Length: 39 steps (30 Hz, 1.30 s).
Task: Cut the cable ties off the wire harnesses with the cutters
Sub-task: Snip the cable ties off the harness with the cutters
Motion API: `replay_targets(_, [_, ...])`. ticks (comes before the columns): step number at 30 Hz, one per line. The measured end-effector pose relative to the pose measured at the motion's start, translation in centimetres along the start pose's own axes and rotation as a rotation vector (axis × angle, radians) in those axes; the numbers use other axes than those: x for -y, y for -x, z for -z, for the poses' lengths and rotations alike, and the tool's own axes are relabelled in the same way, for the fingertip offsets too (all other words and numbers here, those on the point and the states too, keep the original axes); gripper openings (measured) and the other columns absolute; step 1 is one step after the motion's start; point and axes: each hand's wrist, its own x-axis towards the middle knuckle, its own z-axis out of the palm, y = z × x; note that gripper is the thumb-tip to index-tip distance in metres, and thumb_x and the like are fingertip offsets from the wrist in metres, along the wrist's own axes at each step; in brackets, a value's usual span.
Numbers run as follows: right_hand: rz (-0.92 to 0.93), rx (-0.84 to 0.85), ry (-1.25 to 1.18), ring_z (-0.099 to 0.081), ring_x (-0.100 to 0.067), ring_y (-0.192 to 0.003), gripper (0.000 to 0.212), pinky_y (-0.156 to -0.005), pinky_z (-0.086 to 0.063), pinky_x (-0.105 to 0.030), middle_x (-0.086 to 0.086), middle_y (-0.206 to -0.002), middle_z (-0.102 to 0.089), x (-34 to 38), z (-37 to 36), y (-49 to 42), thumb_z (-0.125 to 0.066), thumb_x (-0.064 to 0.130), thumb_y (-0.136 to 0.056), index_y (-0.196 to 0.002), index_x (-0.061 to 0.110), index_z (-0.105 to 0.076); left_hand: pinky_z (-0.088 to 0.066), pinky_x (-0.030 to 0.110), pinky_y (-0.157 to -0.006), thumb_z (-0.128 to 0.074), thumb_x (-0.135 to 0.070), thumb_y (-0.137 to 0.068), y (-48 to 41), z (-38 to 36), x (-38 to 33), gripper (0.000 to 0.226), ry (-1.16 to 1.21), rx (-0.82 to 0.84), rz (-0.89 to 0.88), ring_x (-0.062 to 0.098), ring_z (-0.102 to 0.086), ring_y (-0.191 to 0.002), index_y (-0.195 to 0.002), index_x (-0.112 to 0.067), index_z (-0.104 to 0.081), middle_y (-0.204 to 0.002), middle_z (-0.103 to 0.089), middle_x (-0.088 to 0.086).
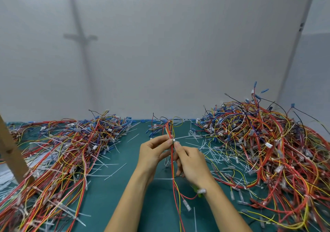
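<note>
Two hands, my left hand point(152, 153) and right hand point(192, 164), pinch one wire harness point(173, 175) running 6 to 12 o'clock above the tabletop point(116, 196).

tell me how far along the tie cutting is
Done: loose cut ties litter the mat. In hand: left hand pinches one harness, right hand holds cutters to it. Left: left pile, right pile; which is finished, cannot tell.
</note>
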Motion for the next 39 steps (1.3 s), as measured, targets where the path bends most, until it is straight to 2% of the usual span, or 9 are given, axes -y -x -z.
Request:
replay_targets(3, [0.004,0.002,-0.030,-0.058,-0.021,-0.040,0.055,-0.045,-0.043,-0.027,0.001,-0.046,-0.052,-0.13,-0.16,0.00,-0.042,0.057,-0.097,-0.062,0.018,-0.059,-0.057,0.028,-0.076,-0.077,-0.018,-0.073,0.01,0.07,0.03,0.028,0.009,0.001,0.000,0.024,-0.071,-0.089,-0.097,-0.005,-0.075,-0.098,-0.074,0.016])
replay_targets(9, [0.001,0.004,-0.048,-0.054,-0.018,-0.040,0.056,-0.043,-0.039,-0.024,0.001,-0.046,-0.051,-0.28,-0.21,0.07,-0.043,0.058,-0.096,-0.061,0.018,-0.059,-0.057,0.026,-0.075,-0.073,-0.009,-0.082,-0.12,0.09,0.16,0.018,-0.002,-0.013,0.013,0.023,-0.072,-0.089,-0.099,-0.003,-0.074,-0.098,-0.074,0.016])
replay_targets(16, [0.010,0.004,-0.032,-0.052,-0.018,-0.043,0.056,-0.051,-0.040,-0.032,0.000,-0.046,-0.050,-0.47,-0.15,-0.11,-0.043,0.057,-0.097,-0.059,0.017,-0.058,-0.058,0.029,-0.074,-0.073,-0.011,-0.083,0.04,-0.04,0.18,0.017,-0.051,-0.025,0.023,0.021,-0.072,-0.086,-0.099,-0.004,-0.074,-0.094,-0.075,0.013])
replay_targets(21, [0.024,0.002,-0.014,-0.052,-0.018,-0.044,0.055,-0.056,-0.042,-0.037,0.000,-0.046,-0.050,-0.78,-0.12,-0.24,-0.042,0.060,-0.095,-0.062,0.020,-0.060,-0.053,0.019,-0.064,-0.076,-0.017,-0.082,0.19,-0.08,-0.06,0.014,-0.145,-0.061,0.030,0.004,-0.066,-0.070,-0.096,-0.013,-0.077,-0.084,-0.075,-0.001])
replay_targets(25, [0.030,0.000,-0.006,-0.051,-0.018,-0.045,0.053,-0.056,-0.044,-0.039,0.001,-0.045,-0.049,-0.71,-0.10,-0.25,-0.040,0.065,-0.091,-0.063,0.025,-0.061,-0.052,0.019,-0.062,-0.076,-0.018,-0.082,0.20,-0.05,-0.14,0.014,-0.171,-0.070,0.031,0.002,-0.060,-0.064,-0.095,-0.014,-0.077,-0.080,-0.073,-0.002])
replay_targets(29, [0.029,-0.011,0.035,-0.051,-0.020,-0.048,0.056,-0.061,-0.050,-0.046,0.001,-0.045,-0.050,-0.63,-0.01,-0.24,-0.043,0.059,-0.095,-0.057,0.021,-0.059,-0.053,0.020,-0.061,-0.076,-0.017,-0.082,0.20,-0.10,-0.13,0.013,-0.179,-0.076,0.028,0.003,-0.059,-0.063,-0.095,-0.013,-0.077,-0.079,-0.072,-0.001])
replay_targets(39, [0.042,-0.008,0.111,-0.054,-0.023,-0.051,0.056,-0.061,-0.050,-0.043,0.003,-0.045,-0.048,-0.38,0.06,-0.10,-0.042,0.056,-0.097,-0.057,0.020,-0.056,-0.051,0.016,-0.059,-0.074,-0.015,-0.083,0.23,0.10,-0.09,0.008,-0.194,-0.068,0.020,0.002,-0.065,-0.068,-0.091,-0.014,-0.077,-0.079,-0.074,-0.002])
